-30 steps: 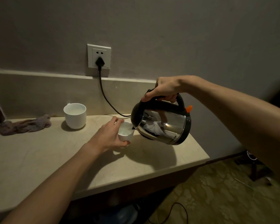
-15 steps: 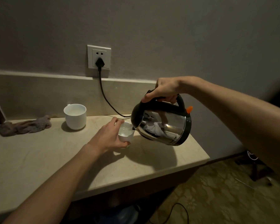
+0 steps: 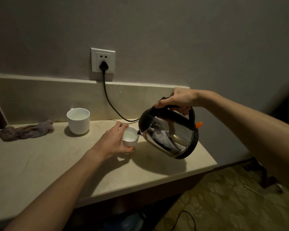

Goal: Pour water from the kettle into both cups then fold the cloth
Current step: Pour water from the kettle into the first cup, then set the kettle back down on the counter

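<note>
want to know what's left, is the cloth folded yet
Not folded: the cloth lies bunched in a crumpled strip at the counter's back left.

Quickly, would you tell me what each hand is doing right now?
Left hand: closed around the small white cup.
Right hand: closed on the handle of the tilted kettle.
</note>
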`<state>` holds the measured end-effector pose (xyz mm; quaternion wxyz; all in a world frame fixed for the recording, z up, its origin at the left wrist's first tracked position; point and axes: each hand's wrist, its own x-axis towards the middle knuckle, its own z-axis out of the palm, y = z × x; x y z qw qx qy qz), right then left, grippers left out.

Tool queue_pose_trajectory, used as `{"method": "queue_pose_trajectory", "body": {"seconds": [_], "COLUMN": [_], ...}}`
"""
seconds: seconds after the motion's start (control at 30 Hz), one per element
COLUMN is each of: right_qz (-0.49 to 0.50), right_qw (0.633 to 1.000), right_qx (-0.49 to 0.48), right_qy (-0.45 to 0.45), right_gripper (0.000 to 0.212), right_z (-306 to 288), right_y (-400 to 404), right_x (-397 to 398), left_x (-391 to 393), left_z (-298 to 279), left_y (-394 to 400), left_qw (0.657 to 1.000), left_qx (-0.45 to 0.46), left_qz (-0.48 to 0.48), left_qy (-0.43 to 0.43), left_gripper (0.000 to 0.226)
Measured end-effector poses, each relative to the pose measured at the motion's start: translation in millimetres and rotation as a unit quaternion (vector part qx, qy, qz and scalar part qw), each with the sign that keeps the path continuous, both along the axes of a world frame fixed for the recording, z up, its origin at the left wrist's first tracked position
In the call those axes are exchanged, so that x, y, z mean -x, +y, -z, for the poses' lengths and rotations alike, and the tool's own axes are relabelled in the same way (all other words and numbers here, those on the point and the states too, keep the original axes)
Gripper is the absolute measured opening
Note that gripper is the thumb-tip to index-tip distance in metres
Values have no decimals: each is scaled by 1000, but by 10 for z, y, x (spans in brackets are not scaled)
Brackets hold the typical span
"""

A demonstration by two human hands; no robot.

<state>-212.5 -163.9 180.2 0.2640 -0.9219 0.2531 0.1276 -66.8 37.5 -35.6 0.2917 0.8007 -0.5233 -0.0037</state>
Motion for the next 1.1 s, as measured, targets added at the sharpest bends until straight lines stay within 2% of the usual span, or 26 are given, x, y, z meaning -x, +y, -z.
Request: {"method": "queue_pose_trajectory", "body": {"seconds": [0.37, 0.47, 0.6, 0.73, 0.83, 0.93, 1.1], "right_qz": [34, 60, 135, 221, 275, 303, 322], "right_qw": [990, 975, 930, 857, 812, 792, 775], "right_qx": [-66, -113, -180, -238, -237, -220, -197], "right_qy": [-117, -179, -290, -400, -456, -483, -507], "right_gripper": [57, 51, 51, 51, 51, 52, 43], "right_z": [327, 399, 559, 761, 914, 1026, 1151], "right_y": [-182, -269, -420, -463, -470, -484, -494], "right_x": [341, 448, 589, 561, 471, 368, 251], "left_x": [-4, 6, 16, 17, 24, 33, 54], "left_z": [-1, -18, -12, -15, -28, -37, -32], "left_y": [0, -3, -2, -3, 7, 3, -2], "left_qw": [1000, 1000, 999, 999, 999, 999, 999], "left_qx": [-12, -14, -21, -25, -24, -28, -27], "left_qz": [-6, -8, -12, -13, -13, -18, -25], "left_qy": [12, 15, 27, 20, 34, 32, 30], "left_gripper": [102, 102, 104, 104, 106, 106, 104]}}
